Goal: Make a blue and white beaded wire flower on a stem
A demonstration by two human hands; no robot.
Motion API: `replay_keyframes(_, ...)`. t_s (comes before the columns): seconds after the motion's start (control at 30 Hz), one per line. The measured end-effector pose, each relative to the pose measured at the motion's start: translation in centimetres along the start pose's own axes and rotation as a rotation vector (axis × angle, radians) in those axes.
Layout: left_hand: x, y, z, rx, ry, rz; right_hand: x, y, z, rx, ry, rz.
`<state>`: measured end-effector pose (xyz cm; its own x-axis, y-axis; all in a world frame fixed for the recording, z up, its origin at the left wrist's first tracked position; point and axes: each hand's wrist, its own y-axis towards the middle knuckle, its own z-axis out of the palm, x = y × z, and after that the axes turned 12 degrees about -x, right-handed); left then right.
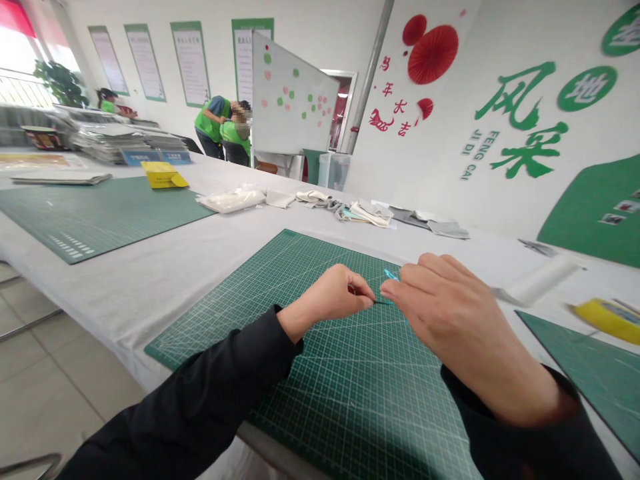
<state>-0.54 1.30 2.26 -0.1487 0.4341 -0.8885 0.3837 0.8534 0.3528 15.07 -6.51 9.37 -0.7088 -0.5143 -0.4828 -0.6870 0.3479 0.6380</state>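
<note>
Above a green cutting mat (250, 300) my two hands are held close together. My left hand (334, 293) pinches one end of a thin dark strand (384, 303) between thumb and fingertips. The strand runs toward my right hand (445, 313), which is closed, its thumb turned toward the left fingertips. A small bright blue thing (391, 275) pokes out of the right fist; my fingers hide the rest of it, so its kind does not show. Whether the strand's right end is inside the fist cannot be seen.
Fabric pieces (370, 212) and a plastic-wrapped packet (233, 199) lie along the far side of the white-covered table. A second cutting mat (110, 213) with a yellow box (163, 175) is at left. Scissors (537, 248) and a yellow roll (610, 320) are at right.
</note>
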Motion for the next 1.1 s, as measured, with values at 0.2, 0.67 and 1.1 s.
replay_keyframes(0.2,-0.5,-0.3,-0.7,0.314,-0.053,-0.051,-0.7,-0.2,0.2,0.050,0.189,0.081)
replay_keyframes(0.67,-0.8,-0.5,-1.4,0.604,-0.431,-0.192,-2.2,-1.7,2.5,-0.067,0.703,0.559)
replay_keyframes(1.1,0.0,-0.9,-0.6,0.694,-0.571,-0.278,-1.1,-1.1,2.7,-0.081,0.844,0.586)
